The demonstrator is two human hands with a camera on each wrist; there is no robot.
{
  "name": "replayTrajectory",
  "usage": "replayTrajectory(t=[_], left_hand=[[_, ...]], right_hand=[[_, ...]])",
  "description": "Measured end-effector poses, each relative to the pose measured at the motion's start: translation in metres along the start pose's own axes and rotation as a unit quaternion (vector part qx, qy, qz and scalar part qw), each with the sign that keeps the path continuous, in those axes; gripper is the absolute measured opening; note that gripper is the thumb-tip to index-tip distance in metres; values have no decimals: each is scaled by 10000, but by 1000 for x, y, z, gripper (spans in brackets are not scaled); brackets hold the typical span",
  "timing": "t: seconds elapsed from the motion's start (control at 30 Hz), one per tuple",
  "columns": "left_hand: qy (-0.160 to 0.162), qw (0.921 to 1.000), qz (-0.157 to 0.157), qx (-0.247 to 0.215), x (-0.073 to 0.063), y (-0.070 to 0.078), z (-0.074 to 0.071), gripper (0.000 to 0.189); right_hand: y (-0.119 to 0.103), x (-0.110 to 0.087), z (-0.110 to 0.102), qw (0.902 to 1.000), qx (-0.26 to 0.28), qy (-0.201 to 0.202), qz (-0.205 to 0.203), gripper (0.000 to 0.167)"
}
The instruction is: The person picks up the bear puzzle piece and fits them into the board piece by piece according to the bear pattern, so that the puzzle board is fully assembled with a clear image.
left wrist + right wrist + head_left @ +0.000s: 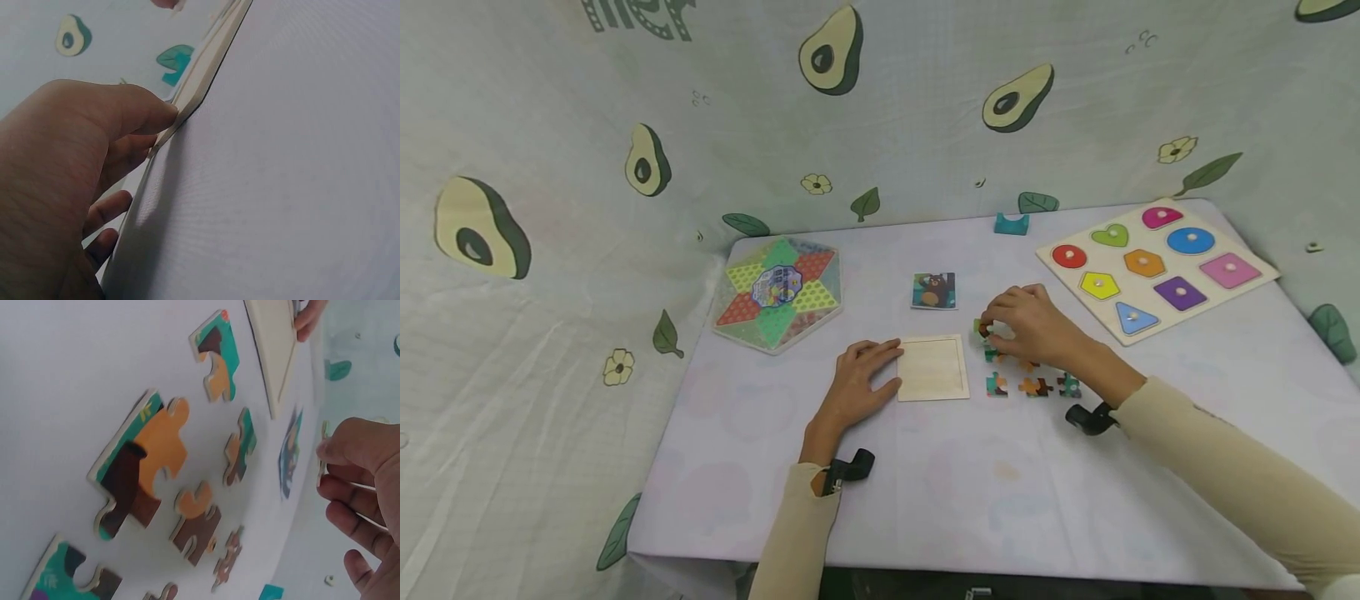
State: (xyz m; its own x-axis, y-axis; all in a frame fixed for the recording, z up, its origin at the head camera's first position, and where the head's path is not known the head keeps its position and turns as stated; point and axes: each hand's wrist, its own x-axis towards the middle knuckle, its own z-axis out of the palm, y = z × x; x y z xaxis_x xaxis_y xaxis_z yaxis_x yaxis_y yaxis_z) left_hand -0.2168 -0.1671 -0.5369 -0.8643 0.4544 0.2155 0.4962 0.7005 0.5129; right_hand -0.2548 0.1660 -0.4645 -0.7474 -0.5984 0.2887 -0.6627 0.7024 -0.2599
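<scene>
My left hand (pixel 861 385) rests at the left side of a square wooden puzzle tray (pixel 933 368). In the left wrist view, its thumb touches the rim and the other fingers lie loosely along the edge. To the right of the tray, my right hand (pixel 1030 325) pinches a jigsaw puzzle piece (pixel 323 462) between thumb and fingers. That piece shows edge-on in the right wrist view, lifted off the cloth. Several loose jigsaw pieces (pixel 140 462), coloured green, orange and brown, lie below this hand, which partly hides them in the head view.
A bear picture card (pixel 934 291) lies behind the tray. At the back left is a hexagonal star-patterned game board (pixel 777 293). A wooden shape board with knobs (pixel 1157 271) lies at the right. Near the back edge sits a small teal object (pixel 1011 224).
</scene>
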Motion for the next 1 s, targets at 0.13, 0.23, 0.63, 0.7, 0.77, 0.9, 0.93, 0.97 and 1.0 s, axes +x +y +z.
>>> replayTrajectory(t=[0.13, 0.23, 0.63, 0.7, 0.77, 0.9, 0.93, 0.97, 1.0], left_hand=[[-8, 10000, 2, -10, 0, -1, 0, 50], [-40, 10000, -20, 36, 0, -2, 0, 50], [-38, 10000, 15, 83, 1, -1, -1, 50], [-39, 9999, -1, 96, 1, -1, -1, 50], [-34, 9999, -7, 102, 1, -1, -1, 50], [-48, 9999, 0, 107, 1, -1, -1, 49], [-57, 9999, -3, 107, 1, -1, -2, 49], [-74, 9999, -20, 110, 1, -1, -2, 49], [-86, 9999, -32, 115, 1, 0, -2, 49]], right_hand=[[-7, 4, 2, 10000, 5, -49, -81, 23], [-13, 7, 3, 9999, 46, -59, -140, 24], [-27, 18, 12, 9989, 140, -76, -436, 21], [-30, 20, 14, 9988, 150, -61, -468, 21], [-31, 22, 17, 9986, 143, -77, -494, 20], [-35, 25, 22, 9985, 71, -131, -522, 17], [-36, 26, 23, 9984, 54, -144, -535, 16], [-37, 27, 24, 9984, 41, -151, -542, 16], [-38, 28, 25, 9984, 21, -154, -549, 16]])
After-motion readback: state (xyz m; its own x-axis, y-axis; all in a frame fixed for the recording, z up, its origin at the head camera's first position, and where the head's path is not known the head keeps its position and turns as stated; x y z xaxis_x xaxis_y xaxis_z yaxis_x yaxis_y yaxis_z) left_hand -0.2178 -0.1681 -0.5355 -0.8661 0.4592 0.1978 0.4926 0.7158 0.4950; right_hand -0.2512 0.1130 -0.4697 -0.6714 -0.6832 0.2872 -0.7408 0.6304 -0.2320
